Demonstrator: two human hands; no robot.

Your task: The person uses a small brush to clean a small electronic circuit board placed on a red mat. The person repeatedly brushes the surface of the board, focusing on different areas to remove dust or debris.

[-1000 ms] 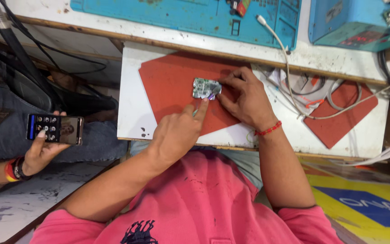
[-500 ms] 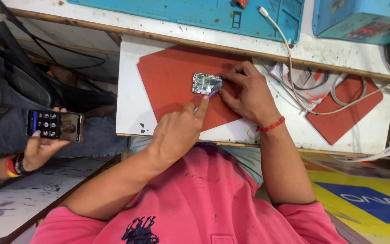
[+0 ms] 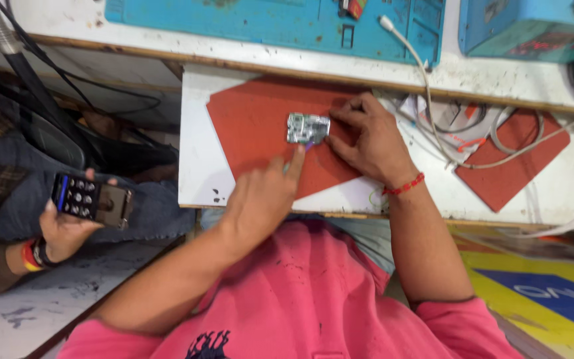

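The small green circuit board point(image 3: 307, 127) lies flat on the red mat point(image 3: 254, 126), and it sits just ahead of my left hand point(image 3: 260, 199) and directly to the left of my right hand point(image 3: 373, 143). Its long axis runs side to side across the mat, roughly in line with the bench point(image 3: 197, 159) edge. My right hand is the nearer one: its fingers point(image 3: 340, 119) rest against the board's right end, pinning it down rather than lifting it. My left hand is loosely curled, with the forefinger stretched out toward the board's lower right corner, where a thin purple-tipped tool point(image 3: 307, 145) shows between finger and board. I cannot tell for certain how that tool is gripped, since my own knuckles hide it.

Counting: one circuit board, one thin tool, two red mats, the second one point(image 3: 509, 163) well apart to the right under a loop of white cable point(image 3: 433, 113). One blue mat point(image 3: 280, 23) lies on the surface beyond, and one blue box point(image 3: 519, 30) stands at the far right. Off to my left, another person's hand point(image 3: 64, 229) holds one phone point(image 3: 91, 199), well apart from the board.
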